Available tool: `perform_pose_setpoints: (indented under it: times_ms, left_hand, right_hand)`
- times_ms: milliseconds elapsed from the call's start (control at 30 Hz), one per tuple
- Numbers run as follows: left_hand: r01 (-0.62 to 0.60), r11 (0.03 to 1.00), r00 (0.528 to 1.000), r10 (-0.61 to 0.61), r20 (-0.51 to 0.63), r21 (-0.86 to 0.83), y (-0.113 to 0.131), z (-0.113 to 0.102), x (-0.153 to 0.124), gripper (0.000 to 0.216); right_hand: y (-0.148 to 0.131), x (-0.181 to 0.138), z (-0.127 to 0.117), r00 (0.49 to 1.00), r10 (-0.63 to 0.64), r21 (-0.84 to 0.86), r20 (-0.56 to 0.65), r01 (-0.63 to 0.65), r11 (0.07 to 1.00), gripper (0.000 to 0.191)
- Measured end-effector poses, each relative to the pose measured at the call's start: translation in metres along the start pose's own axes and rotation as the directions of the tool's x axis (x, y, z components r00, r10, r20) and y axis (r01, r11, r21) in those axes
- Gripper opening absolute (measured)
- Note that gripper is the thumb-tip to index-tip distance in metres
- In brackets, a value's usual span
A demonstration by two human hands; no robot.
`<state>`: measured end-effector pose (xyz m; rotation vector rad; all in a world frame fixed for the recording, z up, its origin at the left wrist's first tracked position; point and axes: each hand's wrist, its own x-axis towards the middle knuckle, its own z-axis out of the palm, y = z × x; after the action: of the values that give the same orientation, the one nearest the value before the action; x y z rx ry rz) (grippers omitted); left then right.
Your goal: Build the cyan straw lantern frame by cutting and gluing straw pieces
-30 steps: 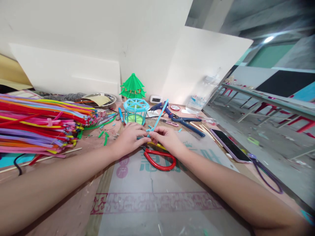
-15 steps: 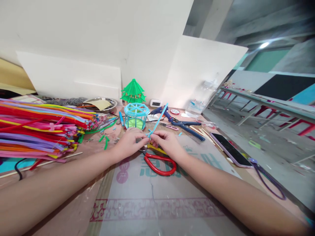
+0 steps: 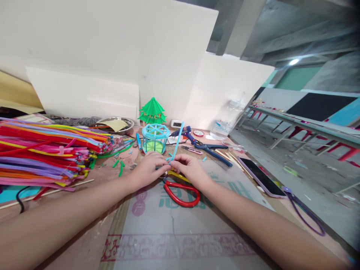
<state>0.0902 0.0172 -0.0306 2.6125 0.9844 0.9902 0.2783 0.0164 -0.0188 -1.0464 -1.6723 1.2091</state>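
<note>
A light-blue pipe cleaner [image 3: 177,140] rises upright from between my fingertips. My right hand [image 3: 189,168] pinches its lower end. My left hand [image 3: 149,168] is closed at the same spot, its fingertips meeting those of the right. Under my hands lie scissors with red and yellow handles [image 3: 182,204], their blades mostly hidden by my left hand. Just beyond stands a light-blue eight-sided frame [image 3: 156,129] with thin posts and a green base. Behind it is a green tiered roof [image 3: 152,108].
Bundles of coloured pipe cleaners [image 3: 42,150] fill the left side. To the right are a glue gun [image 3: 184,133], pliers [image 3: 215,150], a pink cutter [image 3: 192,150], thin sticks and a phone [image 3: 261,176]. A metal bowl [image 3: 128,125], small clock [image 3: 176,123] and plastic bottle [image 3: 226,120] stand at the back.
The view has tilted up slightly, so the table things sit lower. The pipe cleaner has swung from leaning right to nearly upright. Both hands stay together.
</note>
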Motion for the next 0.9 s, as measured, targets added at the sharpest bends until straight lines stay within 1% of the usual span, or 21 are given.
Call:
perform_pose_setpoints:
  times_ms: [133,233,400,500,633,733,900]
  left_hand:
    - [-0.001,1.000,1.000,0.001,-0.001,0.020,-0.0004,0.0012,-0.0003,0.027]
    - [-0.005,1.000,1.000,0.005,0.005,0.010,0.0009,0.0008,-0.0005,0.027]
    - [0.050,0.992,0.999,-0.051,-0.004,-0.120,0.0042,-0.0032,0.0009,0.037]
    - [0.068,0.980,0.998,-0.070,-0.003,-0.188,0.0029,-0.0040,0.0022,0.032]
    - [0.070,0.969,0.998,-0.070,0.009,-0.235,-0.0010,-0.0024,0.0031,0.026]
    - [0.076,0.967,0.997,-0.070,0.033,-0.243,-0.0014,-0.0018,0.0031,0.027]
    - [0.106,0.974,0.994,-0.099,0.045,-0.200,0.0018,-0.0015,0.0027,0.029]
  right_hand:
    - [-0.0008,-0.0001,-0.0002,1.000,0.003,0.007,0.022,-0.003,1.000,0.026]
    - [-0.0009,-0.0001,-0.0004,1.000,0.009,0.016,0.014,-0.009,1.000,0.028]
    - [0.0003,0.0013,-0.0025,0.999,0.033,0.095,-0.026,-0.031,0.995,0.030]
    - [0.0006,0.0020,-0.0035,0.999,0.030,0.113,-0.019,-0.027,0.993,0.029]
    - [0.0005,0.0013,-0.0035,0.999,0.029,0.108,-0.014,-0.027,0.994,0.028]
    - [0.0006,0.0005,-0.0033,1.000,0.014,0.082,-0.005,-0.014,0.997,0.028]
    - [0.0010,0.0001,-0.0023,1.000,0.014,0.047,-0.006,-0.014,0.999,0.029]
